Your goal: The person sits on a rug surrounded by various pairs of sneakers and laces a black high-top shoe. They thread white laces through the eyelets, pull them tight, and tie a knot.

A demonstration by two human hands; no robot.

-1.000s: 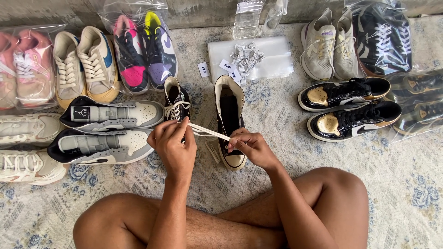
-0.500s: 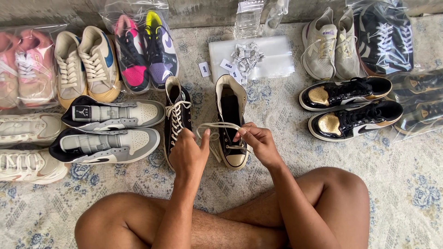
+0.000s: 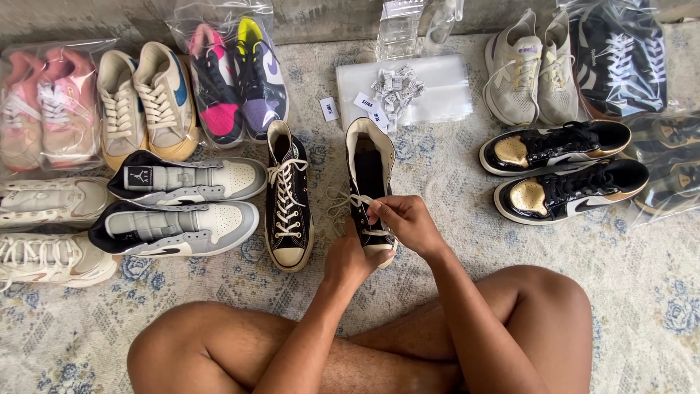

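A black high-top canvas shoe is stood on the patterned rug, just in front of the crossed legs, with its toe pointed toward the person and its opening turned up toward the wall. Its cream lace is pinched between the fingers of the right hand, which is closed on it over the eyelet rows. The left hand is set against the toe end of the shoe, wrapped at its near side; whether a lace end is also gripped there cannot be told.

The shoe is judged to be light, with soft canvas sides that fold under pressure and a stiff rubber toe cap and sole. It is best steadied at the sole or toe, where nothing gives. The lace is thin, limp and slack, so it is likely to slide through the eyelets and is best taken close to its tip.

Its mate, a laced black high-top, is stood just beside it on the left, apart from both hands. A black and gold pair is laid well off to the right.
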